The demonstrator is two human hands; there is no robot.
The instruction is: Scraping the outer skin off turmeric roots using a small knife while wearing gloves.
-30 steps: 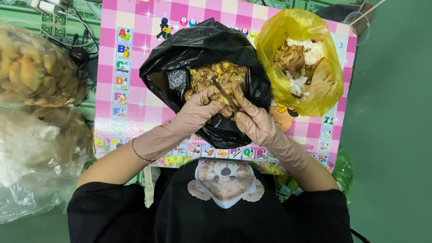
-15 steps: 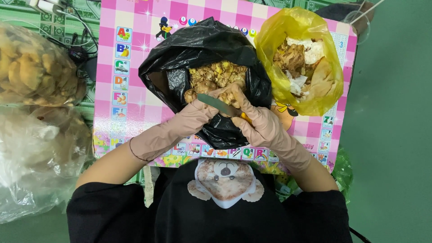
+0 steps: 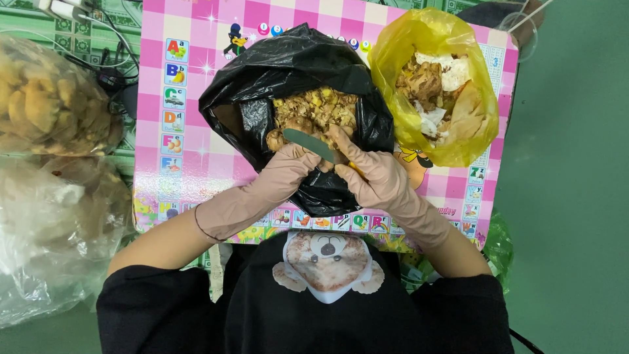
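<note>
An open black plastic bag [image 3: 262, 78] lies on a pink checked table [image 3: 190, 164] and holds a heap of brown and yellow lumpy pieces [image 3: 318, 108]. My left hand [image 3: 285, 174], in a beige glove, is closed on one brown piece [image 3: 276, 139] at the bag's near edge. My right hand [image 3: 373, 177], also gloved, grips a small knife [image 3: 308, 144] by its yellow handle. The grey-green blade lies across the piece, pointing left. Both hands touch over the bag's mouth.
A yellow bag [image 3: 419, 49] of brown and white peelings sits at the table's right. Two clear bags [image 3: 46, 98] of brownish pieces lie on the floor at left, by cables [image 3: 108, 75]. The floor on the right is green [image 3: 576, 196].
The knife blade has turned from a thin edge to show its flat side and now lies lower, across the piece. Both hands have shifted slightly toward my body.
</note>
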